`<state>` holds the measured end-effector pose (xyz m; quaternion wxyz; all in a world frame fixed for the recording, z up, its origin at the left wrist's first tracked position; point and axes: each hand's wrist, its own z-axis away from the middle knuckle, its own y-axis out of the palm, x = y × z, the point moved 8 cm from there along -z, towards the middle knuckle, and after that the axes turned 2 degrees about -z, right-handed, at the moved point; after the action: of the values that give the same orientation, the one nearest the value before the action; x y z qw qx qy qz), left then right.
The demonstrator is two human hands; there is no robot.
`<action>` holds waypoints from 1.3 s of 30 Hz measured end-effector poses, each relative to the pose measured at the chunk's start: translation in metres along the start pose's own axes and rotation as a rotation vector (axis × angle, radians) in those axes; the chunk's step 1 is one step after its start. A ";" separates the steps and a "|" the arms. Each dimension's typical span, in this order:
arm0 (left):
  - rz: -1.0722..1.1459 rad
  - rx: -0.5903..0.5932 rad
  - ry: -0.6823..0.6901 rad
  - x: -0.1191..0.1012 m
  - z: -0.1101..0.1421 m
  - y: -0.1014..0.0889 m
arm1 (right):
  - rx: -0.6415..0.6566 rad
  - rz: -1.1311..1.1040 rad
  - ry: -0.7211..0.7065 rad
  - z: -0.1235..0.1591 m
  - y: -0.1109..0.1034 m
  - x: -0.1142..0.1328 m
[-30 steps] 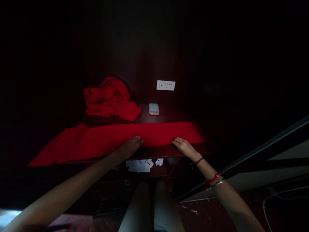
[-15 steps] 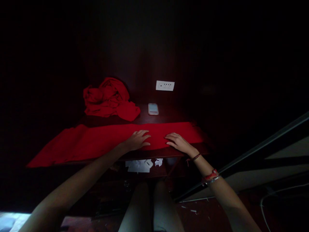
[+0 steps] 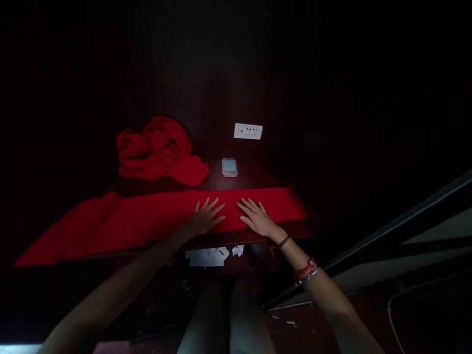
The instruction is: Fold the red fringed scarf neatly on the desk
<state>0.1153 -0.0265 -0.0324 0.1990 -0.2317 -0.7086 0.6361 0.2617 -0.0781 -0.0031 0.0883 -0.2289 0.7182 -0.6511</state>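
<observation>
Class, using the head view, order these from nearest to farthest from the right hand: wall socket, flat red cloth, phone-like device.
1. Flat red cloth: directly under the right hand.
2. Phone-like device: beyond the cloth, to the hand's left.
3. Wall socket: higher up, behind the device.

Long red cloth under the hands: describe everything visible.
The long red cloth is a plain, matte strip of what looks like fabric, spread lengthwise along the dark tabletop. It is mostly flat, with slight unevenness toward the left, where it tapers to a corner at lower left. The left hand and right hand, fingers spread, lie on it near its front edge. Dim light hides its weave and any stitching.
</observation>
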 end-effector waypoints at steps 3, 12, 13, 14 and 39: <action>0.007 0.009 0.007 0.003 0.000 0.003 | 0.082 0.027 0.022 -0.006 0.015 0.002; 0.001 -0.025 0.055 0.005 0.004 -0.001 | 0.134 0.096 0.296 0.032 0.005 -0.100; 0.002 -0.022 0.059 0.005 0.004 0.000 | 0.135 0.105 0.342 0.038 0.002 -0.114; 0.004 -0.018 0.065 0.006 0.004 0.000 | 0.137 0.113 0.385 0.044 -0.001 -0.127; -0.026 0.071 0.051 0.054 0.026 -0.014 | 0.040 0.064 0.411 0.029 -0.017 -0.116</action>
<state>0.0554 -0.0174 -0.0216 0.2334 -0.2316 -0.6831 0.6522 0.3797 -0.0533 -0.0107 -0.0346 -0.0664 0.7149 -0.6952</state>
